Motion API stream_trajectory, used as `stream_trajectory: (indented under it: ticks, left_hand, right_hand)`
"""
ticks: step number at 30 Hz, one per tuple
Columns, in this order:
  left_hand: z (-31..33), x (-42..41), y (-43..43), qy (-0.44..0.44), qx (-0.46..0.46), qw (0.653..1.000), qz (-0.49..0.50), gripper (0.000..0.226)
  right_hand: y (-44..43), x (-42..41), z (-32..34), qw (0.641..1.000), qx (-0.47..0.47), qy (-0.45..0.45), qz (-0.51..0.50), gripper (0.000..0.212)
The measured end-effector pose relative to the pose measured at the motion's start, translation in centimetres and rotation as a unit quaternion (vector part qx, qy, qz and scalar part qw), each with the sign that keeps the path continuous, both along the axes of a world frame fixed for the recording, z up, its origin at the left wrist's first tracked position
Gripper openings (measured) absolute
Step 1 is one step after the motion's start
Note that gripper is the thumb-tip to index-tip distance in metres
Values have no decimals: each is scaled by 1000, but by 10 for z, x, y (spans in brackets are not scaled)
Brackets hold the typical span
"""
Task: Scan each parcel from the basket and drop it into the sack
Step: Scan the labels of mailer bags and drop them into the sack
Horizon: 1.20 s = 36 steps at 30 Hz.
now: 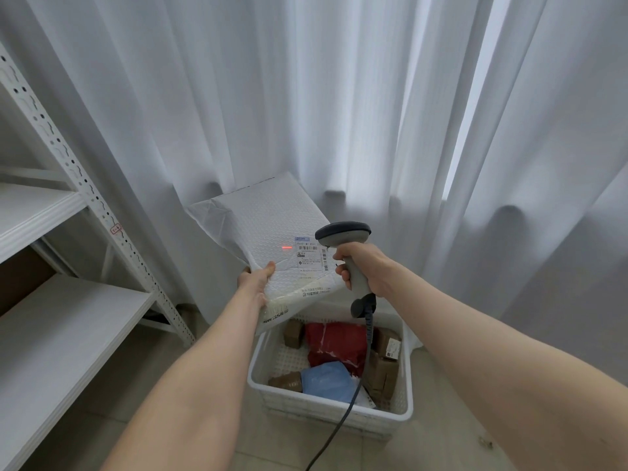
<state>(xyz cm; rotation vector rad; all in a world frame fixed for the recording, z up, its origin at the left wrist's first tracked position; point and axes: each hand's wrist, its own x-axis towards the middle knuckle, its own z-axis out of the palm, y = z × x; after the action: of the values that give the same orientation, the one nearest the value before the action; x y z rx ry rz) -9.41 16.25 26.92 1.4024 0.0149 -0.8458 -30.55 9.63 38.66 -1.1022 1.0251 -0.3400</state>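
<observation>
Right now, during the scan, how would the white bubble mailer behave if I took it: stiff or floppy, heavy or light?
Probably floppy: the white bubble mailer creases and sags around the left hand pinching its lower edge. Likely light for its size, since that one hand holds it up.

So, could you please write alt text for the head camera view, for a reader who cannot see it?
The left hand holds up a white padded mailer while the right hand aims a grey corded scanner, its red line beside the label. Below, a white basket holds more parcels.
</observation>
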Motion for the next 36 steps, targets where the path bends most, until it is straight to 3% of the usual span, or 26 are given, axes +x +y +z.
stream_trajectory:
  ticks: [20, 36]
  left_hand:
    - [5, 7, 10, 9, 5, 1000, -6, 47]
    - [10, 13, 24, 11, 10, 1000, -22, 45]
  right_hand:
    - [12, 9, 9, 1000, -17, 18, 17, 7]
    - [25, 20, 7, 1000, -13, 19, 6, 3]
